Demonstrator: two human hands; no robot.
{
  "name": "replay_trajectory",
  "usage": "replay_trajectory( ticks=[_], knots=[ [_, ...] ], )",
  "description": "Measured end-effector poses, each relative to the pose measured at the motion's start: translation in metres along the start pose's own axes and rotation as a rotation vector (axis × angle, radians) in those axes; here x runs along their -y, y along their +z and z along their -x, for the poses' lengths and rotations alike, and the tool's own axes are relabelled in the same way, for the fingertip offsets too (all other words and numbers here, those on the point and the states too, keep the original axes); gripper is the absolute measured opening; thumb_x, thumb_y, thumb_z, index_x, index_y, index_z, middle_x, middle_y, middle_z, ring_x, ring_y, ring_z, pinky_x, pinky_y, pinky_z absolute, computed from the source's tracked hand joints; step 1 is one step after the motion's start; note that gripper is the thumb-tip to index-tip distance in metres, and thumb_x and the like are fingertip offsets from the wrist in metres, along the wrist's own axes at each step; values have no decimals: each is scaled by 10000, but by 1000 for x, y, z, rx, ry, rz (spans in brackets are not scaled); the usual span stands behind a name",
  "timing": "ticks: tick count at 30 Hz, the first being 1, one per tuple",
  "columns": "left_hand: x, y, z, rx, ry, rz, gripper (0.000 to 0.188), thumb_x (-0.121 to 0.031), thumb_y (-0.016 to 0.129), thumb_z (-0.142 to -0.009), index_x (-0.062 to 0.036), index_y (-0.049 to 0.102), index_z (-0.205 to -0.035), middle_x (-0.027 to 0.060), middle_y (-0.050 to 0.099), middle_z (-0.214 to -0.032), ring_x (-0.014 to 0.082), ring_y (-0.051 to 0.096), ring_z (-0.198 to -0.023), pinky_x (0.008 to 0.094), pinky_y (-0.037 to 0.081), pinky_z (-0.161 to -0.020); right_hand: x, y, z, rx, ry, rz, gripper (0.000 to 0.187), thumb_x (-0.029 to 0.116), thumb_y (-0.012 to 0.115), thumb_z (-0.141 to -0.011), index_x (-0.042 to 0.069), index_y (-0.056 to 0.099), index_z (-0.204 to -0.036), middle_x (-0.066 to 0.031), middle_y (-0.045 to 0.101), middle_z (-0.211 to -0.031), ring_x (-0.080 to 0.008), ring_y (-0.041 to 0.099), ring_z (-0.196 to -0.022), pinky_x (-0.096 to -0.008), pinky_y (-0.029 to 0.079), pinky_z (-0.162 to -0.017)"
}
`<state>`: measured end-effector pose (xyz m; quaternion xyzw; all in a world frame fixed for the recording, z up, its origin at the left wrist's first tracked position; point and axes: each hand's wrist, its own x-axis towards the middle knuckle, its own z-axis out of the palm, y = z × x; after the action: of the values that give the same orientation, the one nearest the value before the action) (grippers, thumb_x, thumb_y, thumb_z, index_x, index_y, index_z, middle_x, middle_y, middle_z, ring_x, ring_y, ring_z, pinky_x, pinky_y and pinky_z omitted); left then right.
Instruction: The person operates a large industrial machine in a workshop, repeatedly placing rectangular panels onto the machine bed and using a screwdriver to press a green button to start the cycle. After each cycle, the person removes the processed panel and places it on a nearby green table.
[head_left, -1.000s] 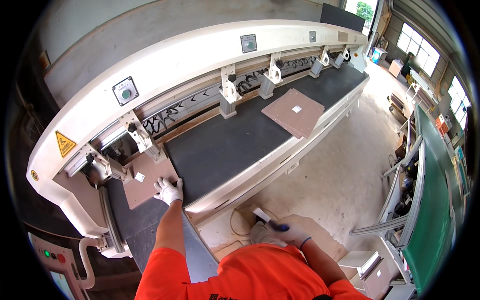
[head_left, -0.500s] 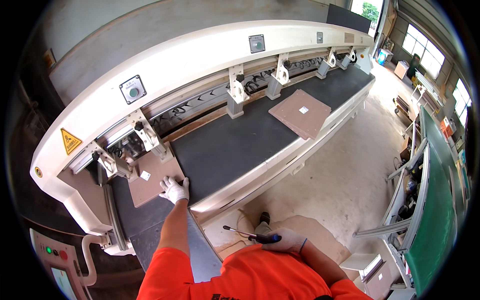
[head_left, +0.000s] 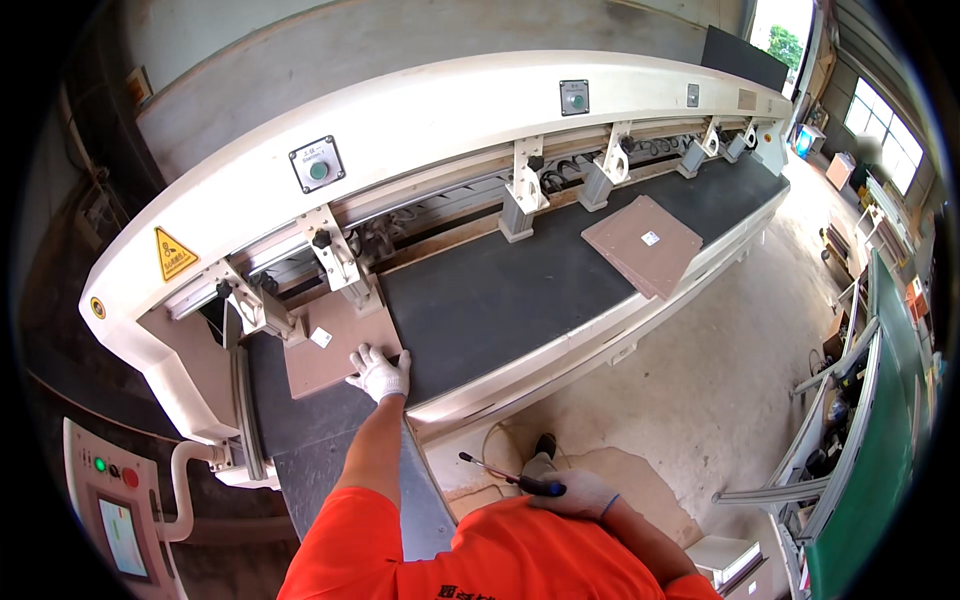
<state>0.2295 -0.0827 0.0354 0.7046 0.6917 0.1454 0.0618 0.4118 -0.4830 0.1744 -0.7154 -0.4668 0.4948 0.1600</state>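
My left hand [head_left: 381, 373], in a white glove, lies with fingers spread on the near right corner of a brown board [head_left: 328, 368]. This board has a small white label and rests on the dark machine bed at the left; two pressing feet [head_left: 350, 285] stand over its far edge. In front of my body, my gloved right hand [head_left: 582, 492] is closed around a slim tool [head_left: 530, 485] with a black handle, a blue end and a thin shaft. The shaft points left, and the palm side of that hand is hidden.
Several brown boards [head_left: 648, 248] lie stacked farther right on the bed [head_left: 480, 300], overhanging its front edge. More pressing feet [head_left: 520, 200] line the back. A control panel [head_left: 118, 500] with a screen stands at lower left. A green-topped rack [head_left: 870, 450] is at right.
The view has swung a little, shifting the whole scene rightward. My left hand stays on the board's corner, and my right hand still grips the tool, its shaft tilted slightly more.
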Motion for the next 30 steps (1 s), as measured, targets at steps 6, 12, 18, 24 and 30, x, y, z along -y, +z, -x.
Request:
replay_trajectory(
  ticks=[6,12,18,24,30],
  knots=[
    [5,7,-1,-58,1,20,760,-587,799,-854,-69,671,-1395,86,489,-1646,330,320,-1599,759,232,-1226,12,-4,-8,96,51,58,556,568,730,-953,92,754,-1240,-225,779,-1128,-413,726,-1089,-467,548,-953],
    [3,4,-1,-21,-15,-4,809,-601,783,-875,-65,619,-1458,85,464,-1680,327,305,-1617,747,232,-1227,7,2,-13,29,-9,30,563,619,775,-901,85,771,-1078,-204,778,-1022,-401,728,-989,-455,549,-889],
    [5,-1,0,-6,-7,18,799,-594,790,-873,-70,622,-1453,83,473,-1667,335,318,-1610,753,235,-1222,15,1,-9,63,52,26,521,553,723,-958,102,768,-1216,-212,783,-1122,-397,732,-1094,-466,551,-950],
    [7,6,-1,-52,6,6,763,-578,802,-870,-86,636,-1429,80,492,-1631,335,343,-1591,765,246,-1206,-4,16,-13,-226,217,-121,466,571,707,-953,127,806,-1051,-171,800,-992,-406,753,-981,-478,569,-863],
    [3,4,-2,-22,1,15,786,-598,798,-863,-84,631,-1435,81,474,-1656,340,331,-1595,759,243,-1209,-17,17,-12,-282,184,-55,450,514,776,-923,86,792,-1060,-134,753,-866,-295,722,-814,-415,551,-779]
  ],
)
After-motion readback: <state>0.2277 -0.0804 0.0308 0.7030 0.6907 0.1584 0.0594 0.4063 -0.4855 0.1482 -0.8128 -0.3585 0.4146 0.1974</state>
